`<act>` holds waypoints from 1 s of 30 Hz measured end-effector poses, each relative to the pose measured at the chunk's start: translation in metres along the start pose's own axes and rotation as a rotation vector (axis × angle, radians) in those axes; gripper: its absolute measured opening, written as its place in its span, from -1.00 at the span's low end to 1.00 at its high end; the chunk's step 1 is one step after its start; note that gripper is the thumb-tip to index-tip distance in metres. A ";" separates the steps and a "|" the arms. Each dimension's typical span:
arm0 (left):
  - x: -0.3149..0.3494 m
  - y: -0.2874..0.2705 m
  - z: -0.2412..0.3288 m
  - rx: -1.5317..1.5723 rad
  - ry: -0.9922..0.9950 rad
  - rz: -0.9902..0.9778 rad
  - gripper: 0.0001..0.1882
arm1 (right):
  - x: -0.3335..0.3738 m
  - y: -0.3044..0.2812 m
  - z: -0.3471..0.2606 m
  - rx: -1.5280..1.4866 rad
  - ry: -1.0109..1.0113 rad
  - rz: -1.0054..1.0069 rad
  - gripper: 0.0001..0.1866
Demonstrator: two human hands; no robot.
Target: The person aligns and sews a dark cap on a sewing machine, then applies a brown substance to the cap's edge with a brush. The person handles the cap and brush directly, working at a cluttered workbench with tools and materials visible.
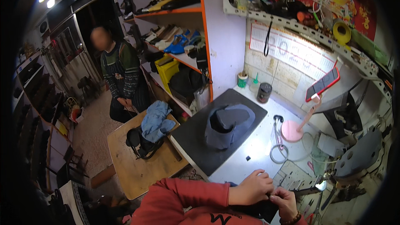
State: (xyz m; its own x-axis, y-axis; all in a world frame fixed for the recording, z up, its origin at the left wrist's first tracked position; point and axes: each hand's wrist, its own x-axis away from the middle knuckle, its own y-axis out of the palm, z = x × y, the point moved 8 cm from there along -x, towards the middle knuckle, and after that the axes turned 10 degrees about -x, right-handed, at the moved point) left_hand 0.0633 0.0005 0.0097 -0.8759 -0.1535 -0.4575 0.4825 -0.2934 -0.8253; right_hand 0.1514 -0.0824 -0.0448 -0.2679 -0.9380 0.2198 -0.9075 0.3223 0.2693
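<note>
My left hand (252, 188), in a red sleeve, reaches across the front edge of the white worktop with its fingers curled. Close beside it is my right hand (285, 202), with a beaded bracelet at the wrist. Both hands' fingertips are pinched together over dark material (265, 209); what exactly they grip is too small and hidden to tell. Beyond them, a grey-blue piece of sheet material (228, 135), curled round a dark hollow, rests on a black mat (246, 100). A small black scrap (248, 158) lies between the mat and my hands.
A phone (323, 84) stands on a pink holder (292, 131) at the right, near a cable and a sewing-machine-like device (358, 154). Scissors and tools lie front right. To the left, a wooden table (125, 171) bears blue cloth and a black bag; a person (121, 73) sits behind it.
</note>
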 end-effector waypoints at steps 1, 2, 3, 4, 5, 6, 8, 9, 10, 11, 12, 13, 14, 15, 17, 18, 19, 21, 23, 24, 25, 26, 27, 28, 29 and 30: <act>0.000 0.008 -0.004 0.092 -0.030 -0.086 -0.82 | 0.000 -0.001 -0.001 0.041 -0.026 0.027 -0.93; -0.001 0.011 -0.010 0.156 -0.049 -0.122 -0.83 | 0.000 -0.001 0.000 0.025 -0.021 0.036 -0.93; -0.001 0.014 -0.013 0.213 -0.060 -0.166 -0.84 | -0.004 0.000 -0.002 0.106 -0.044 0.020 -0.87; -0.001 0.024 -0.021 0.303 -0.123 -0.286 -0.87 | -0.002 0.002 0.001 0.144 -0.028 -0.004 -0.86; -0.002 0.027 -0.026 0.394 -0.159 -0.325 -0.86 | -0.006 -0.002 0.001 0.192 -0.014 -0.007 -0.86; -0.001 0.034 -0.032 0.443 -0.194 -0.428 -0.84 | -0.008 -0.002 0.003 0.221 0.000 -0.018 -0.85; -0.004 0.036 -0.040 0.594 -0.223 -0.489 -0.81 | -0.012 -0.009 0.003 0.323 0.019 -0.027 -0.84; -0.007 0.035 -0.046 0.711 -0.286 -0.459 -0.81 | -0.014 -0.013 0.003 0.408 0.029 -0.027 -0.84; -0.005 0.039 -0.051 0.796 -0.359 -0.505 -0.85 | -0.013 -0.013 -0.001 0.377 -0.020 -0.035 -0.82; -0.004 0.043 -0.055 0.888 -0.447 -0.543 -0.89 | -0.014 -0.012 -0.009 0.362 -0.114 -0.062 -0.79; -0.003 0.044 -0.056 0.919 -0.461 -0.574 -0.90 | -0.016 -0.015 -0.005 0.345 -0.046 -0.053 -0.79; -0.003 0.048 -0.055 0.991 -0.508 -0.607 -0.90 | -0.016 -0.012 -0.005 0.299 -0.043 -0.085 -0.78; -0.001 0.049 -0.056 1.038 -0.545 -0.624 -0.90 | -0.017 -0.014 -0.004 0.255 -0.022 -0.077 -0.81; 0.001 0.051 -0.057 1.061 -0.588 -0.636 -0.89 | -0.019 -0.014 -0.001 0.232 0.022 -0.070 -0.82; 0.001 0.052 -0.055 1.096 -0.570 -0.653 -0.89 | -0.020 -0.015 0.005 0.173 0.092 -0.067 -0.83; 0.001 0.052 -0.055 1.098 -0.572 -0.655 -0.89 | -0.021 -0.014 0.004 0.151 0.077 -0.072 -0.83; 0.003 0.053 -0.055 1.079 -0.574 -0.661 -0.89 | -0.022 -0.014 0.005 0.145 0.079 -0.069 -0.83; 0.003 0.052 -0.055 1.095 -0.554 -0.667 -0.89 | -0.022 -0.013 0.006 0.126 0.076 -0.071 -0.83; 0.003 0.050 -0.054 1.096 -0.544 -0.675 -0.89 | -0.021 -0.013 0.007 0.108 0.078 -0.068 -0.83; 0.003 0.050 -0.054 1.101 -0.544 -0.679 -0.88 | -0.021 -0.013 0.006 0.080 0.076 -0.071 -0.84; 0.003 0.050 -0.054 1.109 -0.542 -0.683 -0.88 | -0.021 -0.014 0.007 0.061 0.084 -0.065 -0.84; 0.003 0.050 -0.054 1.108 -0.544 -0.681 -0.88 | -0.020 -0.015 0.007 0.044 0.092 -0.059 -0.85; 0.002 0.050 -0.054 1.106 -0.544 -0.679 -0.87 | -0.020 -0.015 0.006 0.061 0.077 -0.054 -0.85; 0.002 0.050 -0.055 1.085 -0.546 -0.676 -0.87 | -0.019 -0.016 0.004 0.079 0.061 -0.049 -0.86; 0.002 0.050 -0.057 1.120 -0.577 -0.648 -0.87 | -0.019 -0.015 0.002 0.098 0.026 -0.060 -0.86; 0.002 0.050 -0.061 1.135 -0.610 -0.619 -0.86 | -0.019 -0.017 0.004 0.072 0.050 -0.039 -0.87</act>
State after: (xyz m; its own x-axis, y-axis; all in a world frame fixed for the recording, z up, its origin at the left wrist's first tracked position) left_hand 0.0856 0.0427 -0.0525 -0.9459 -0.0133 0.3241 0.0155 -0.9999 0.0042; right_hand 0.1705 -0.0707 -0.0568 -0.2171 -0.9417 0.2572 -0.9383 0.2740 0.2109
